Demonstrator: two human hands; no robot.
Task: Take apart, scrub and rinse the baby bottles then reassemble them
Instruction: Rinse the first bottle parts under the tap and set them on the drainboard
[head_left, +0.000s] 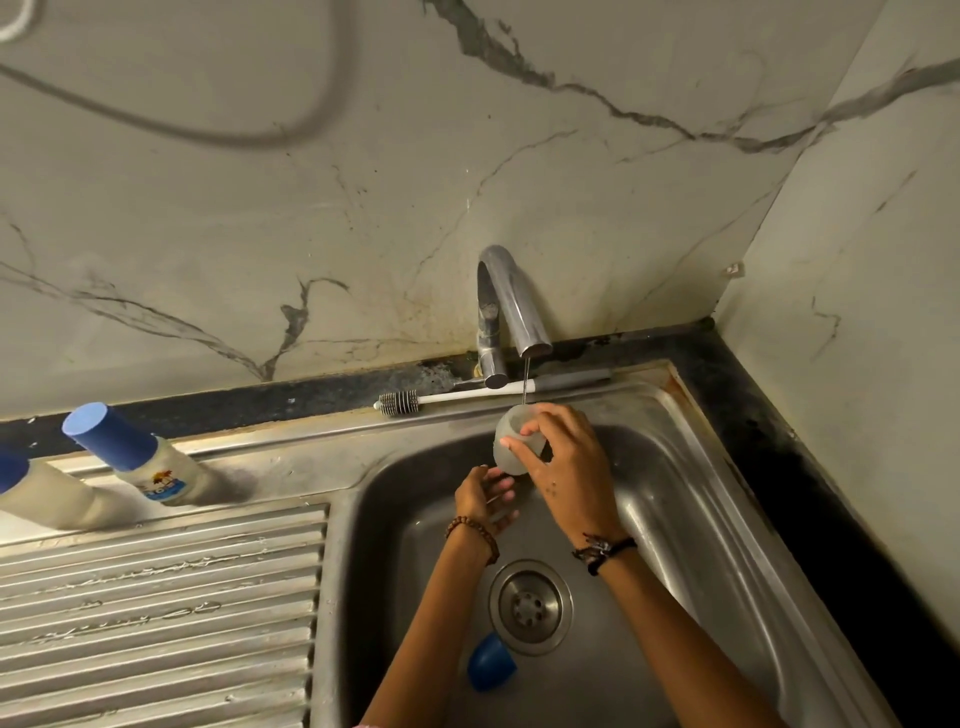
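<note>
Step in hand: rinsing one bottle body (511, 441) under the tap (511, 306), by my reading; it is frosted, open, and has no cap or teat on it.
Right hand (566, 467): fingers curled round the bottle body from the right, thumb and forefinger on its wall, holding it tilted with the mouth up toward the thin stream (525, 382).
Left hand (483, 499): just below and left of the bottle, fingers loosely curled near its base; whether it grips the base or a small pale part of its own, I cannot tell.
Doing it well: keep the mouth right under the stream, which is thin and lands near the rim; turn the bottle so water runs down every side, then tip it out over the drain (530, 605). A wet plastic wall is likely slippery, so a second hand under the base seems wise.
Loose parts: a blue cap (491, 670) lies in the sink (691, 499) beside the drain, between the forearms; it looks apt to roll.
Brush: the bottle brush (410, 401) lies along the back ledge behind the tap, within reach.
Waiting bottles: two capped bottles (140, 454) stand on the ribbed drainboard (156, 613), well apart from the hands.
Edges: the spout hangs close above the bottle, so lifting room is small; the wall corner closes the right side.
Open room: the sink floor toward the viewer and the drainboard on the left give space to set things down.
</note>
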